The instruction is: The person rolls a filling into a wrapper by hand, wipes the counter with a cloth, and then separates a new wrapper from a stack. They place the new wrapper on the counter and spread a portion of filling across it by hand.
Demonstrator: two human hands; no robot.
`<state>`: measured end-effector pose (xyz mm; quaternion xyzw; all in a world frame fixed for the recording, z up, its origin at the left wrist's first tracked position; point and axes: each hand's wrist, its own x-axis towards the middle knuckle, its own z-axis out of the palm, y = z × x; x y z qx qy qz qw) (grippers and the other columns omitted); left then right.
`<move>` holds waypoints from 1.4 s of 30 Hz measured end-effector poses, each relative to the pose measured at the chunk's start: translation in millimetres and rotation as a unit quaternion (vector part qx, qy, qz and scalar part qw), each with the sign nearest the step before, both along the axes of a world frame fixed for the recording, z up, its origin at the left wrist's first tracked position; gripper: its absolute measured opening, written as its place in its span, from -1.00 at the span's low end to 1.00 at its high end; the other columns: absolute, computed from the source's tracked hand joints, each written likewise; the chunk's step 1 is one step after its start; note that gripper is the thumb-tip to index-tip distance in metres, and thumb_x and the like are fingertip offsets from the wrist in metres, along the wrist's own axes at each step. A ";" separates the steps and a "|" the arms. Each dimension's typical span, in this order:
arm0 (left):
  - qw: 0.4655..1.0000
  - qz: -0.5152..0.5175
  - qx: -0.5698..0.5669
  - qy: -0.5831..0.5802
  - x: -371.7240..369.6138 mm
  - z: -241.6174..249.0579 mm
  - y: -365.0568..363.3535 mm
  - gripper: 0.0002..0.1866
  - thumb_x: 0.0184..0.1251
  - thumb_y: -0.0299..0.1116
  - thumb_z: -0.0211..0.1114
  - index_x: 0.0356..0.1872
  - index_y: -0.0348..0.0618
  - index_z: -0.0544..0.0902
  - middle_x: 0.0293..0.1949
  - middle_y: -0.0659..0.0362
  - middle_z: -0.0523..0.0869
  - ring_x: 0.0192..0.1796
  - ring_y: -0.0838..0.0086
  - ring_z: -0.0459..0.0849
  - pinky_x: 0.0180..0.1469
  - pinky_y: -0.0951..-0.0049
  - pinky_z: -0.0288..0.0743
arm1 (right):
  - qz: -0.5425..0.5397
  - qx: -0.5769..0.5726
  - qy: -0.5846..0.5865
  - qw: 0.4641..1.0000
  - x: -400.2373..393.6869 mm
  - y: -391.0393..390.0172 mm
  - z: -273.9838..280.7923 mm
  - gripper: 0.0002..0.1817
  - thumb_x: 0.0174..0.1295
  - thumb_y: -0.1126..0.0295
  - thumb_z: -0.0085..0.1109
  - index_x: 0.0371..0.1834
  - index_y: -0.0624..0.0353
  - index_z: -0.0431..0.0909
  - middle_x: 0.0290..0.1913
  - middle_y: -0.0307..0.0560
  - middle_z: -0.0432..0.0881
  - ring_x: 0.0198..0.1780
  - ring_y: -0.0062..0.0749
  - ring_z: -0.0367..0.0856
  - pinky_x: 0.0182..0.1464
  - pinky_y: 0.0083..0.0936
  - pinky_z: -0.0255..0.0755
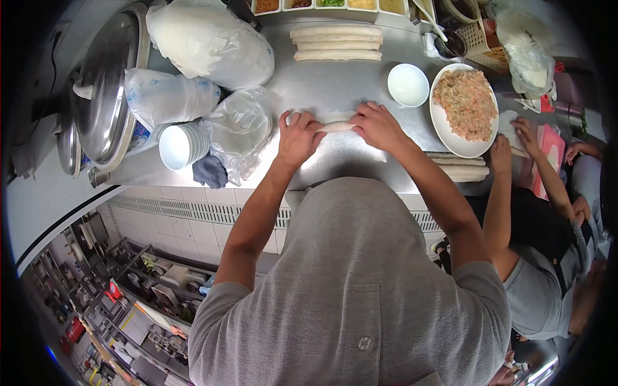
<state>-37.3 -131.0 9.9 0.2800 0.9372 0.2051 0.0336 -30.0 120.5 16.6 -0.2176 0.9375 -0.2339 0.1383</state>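
Between my two hands lies a pale, long spring roll (337,126) on the steel counter. My left hand (299,137) grips its left end, fingers curled over it and thumb on the near side. At the other end my right hand (378,127) presses with bent fingers in the same way. Several finished spring rolls (337,44) are lined up farther back. To the right of my hands stand a small white bowl (408,85) and a large white oval plate (442,123) heaped with pinkish minced filling (465,105).
Bagged white wrappers (209,42), a crumpled plastic bag (241,125), stacked white bowls (183,147) and a dark cloth (210,172) sit left. More rolls (460,168) lie near the front edge. A co-worker's hands (501,153) work at right. Ingredient trays (331,3) line the back.
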 end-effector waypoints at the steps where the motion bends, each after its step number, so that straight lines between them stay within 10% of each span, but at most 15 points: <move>1: 1.000 -0.002 -0.002 -0.001 -0.7 1.0 -0.1 -0.80 0.12 -0.21 0.48 -0.22 0.07 0.79 -0.17 0.30 0.58 0.01 0.38 0.53 0.36 -0.10 0.16 | -0.003 0.000 -0.001 1.000 -0.7 -0.4 -1.2 -0.84 0.20 0.29 0.32 -0.19 0.01 0.71 -0.05 -0.20 0.56 0.13 -0.24 0.45 0.18 -0.22 0.38; 42: 0.998 0.015 0.033 -0.050 -3.7 -5.5 -21.5 -0.78 0.26 -0.23 0.39 -0.11 0.00 0.70 -0.11 0.26 0.67 0.05 0.32 0.61 0.36 0.01 0.20 | -0.005 -0.046 -0.018 0.999 -17.4 3.0 -9.1 -0.84 0.20 0.27 0.35 -0.27 0.09 0.67 -0.14 -0.14 0.59 0.04 -0.16 0.50 0.10 -0.25 0.43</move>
